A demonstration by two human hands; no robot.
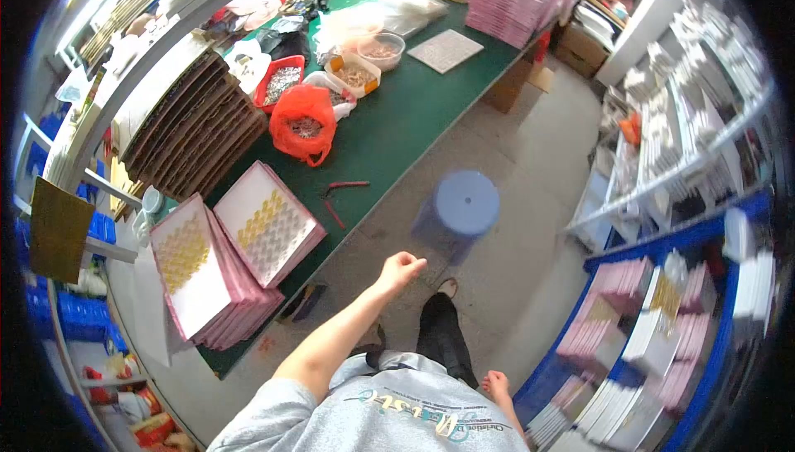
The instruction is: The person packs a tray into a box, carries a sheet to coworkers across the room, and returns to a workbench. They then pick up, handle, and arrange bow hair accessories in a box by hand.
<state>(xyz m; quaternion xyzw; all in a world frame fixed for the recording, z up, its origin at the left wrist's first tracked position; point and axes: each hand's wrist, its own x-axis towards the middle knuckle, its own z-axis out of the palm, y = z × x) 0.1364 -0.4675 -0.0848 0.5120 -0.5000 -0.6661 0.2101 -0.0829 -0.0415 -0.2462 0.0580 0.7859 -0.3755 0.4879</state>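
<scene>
My left hand (403, 271) hangs over the floor between the green table and a blue round stool (467, 202). Its fingers are curled closed and no object shows in them. Down by my right side, my right hand (496, 386) is small in view, fingers loosely curled, with nothing visible in it. Neither hand touches the table. Closest on the table are pliers with red handles (335, 202) and two stacks of pink-edged boards, a right stack (267, 228) and a left stack (193, 274), whose top boards carry rows of gold and silver pieces.
The green table (414, 112) holds a red plastic bag (303, 125), tubs of small parts (354, 75), brown trays (195, 120), a flat board (445, 51) and a pink stack (509, 0). Shelves with boxes (654, 336) line the right. Grey floor (522, 286) lies between.
</scene>
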